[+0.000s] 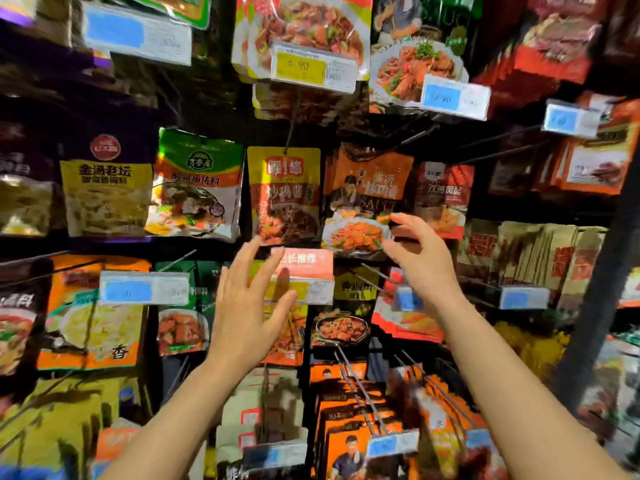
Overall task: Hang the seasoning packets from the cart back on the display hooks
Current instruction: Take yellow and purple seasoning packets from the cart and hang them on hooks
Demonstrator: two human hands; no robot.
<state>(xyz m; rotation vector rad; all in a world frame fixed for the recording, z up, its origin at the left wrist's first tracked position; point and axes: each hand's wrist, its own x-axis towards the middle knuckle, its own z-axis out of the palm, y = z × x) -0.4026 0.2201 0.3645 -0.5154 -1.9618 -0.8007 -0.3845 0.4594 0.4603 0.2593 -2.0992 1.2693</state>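
Observation:
Both my hands are raised in front of a wall of hanging seasoning packets. My left hand (247, 306) has its fingers spread and holds nothing; it is just below a yellow and orange packet (284, 194) on a hook. My right hand (420, 252) is open too, its fingertips next to the lower edge of an orange packet (367, 199) showing a plate of food. A pink promotion tag (304, 261) and price label sit between the two hands. The cart is out of view.
Rows of packets hang on metal hooks (356, 382) all around, with blue price tags (143, 291) at the hook ends. Green (199, 183) and yellow (105, 199) packets hang to the left, red ones (445, 199) to the right. Long hooks stick out toward me below.

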